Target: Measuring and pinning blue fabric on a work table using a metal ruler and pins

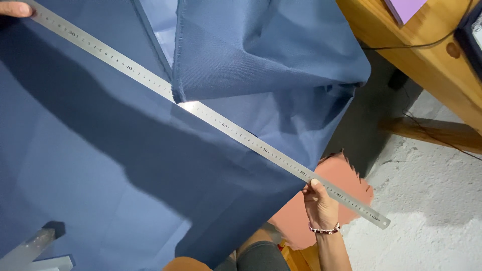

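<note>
A long steel ruler (pixel 211 118) lies diagonally across a large sheet of blue fabric (pixel 115 165), from the top left down to the lower right. My right hand (pixel 319 203), with a beaded bracelet on the wrist, pinches the ruler near its lower right end, past the fabric's edge. Only a few fingers of my left hand (pixel 15 8) show in the top left corner, pressing on the ruler's other end. A folded flap of the same blue fabric (pixel 261 50) overlaps the ruler near its middle, with a frayed edge.
A wooden table (pixel 427 55) with a dark cable stands at the top right, a purple sheet (pixel 404 7) on it. Below are a rough grey-white floor (pixel 432 221) and a pink patch (pixel 346 175). Clear plastic bars (pixel 30 248) lie at the bottom left. My knees (pixel 251 256) show at the bottom.
</note>
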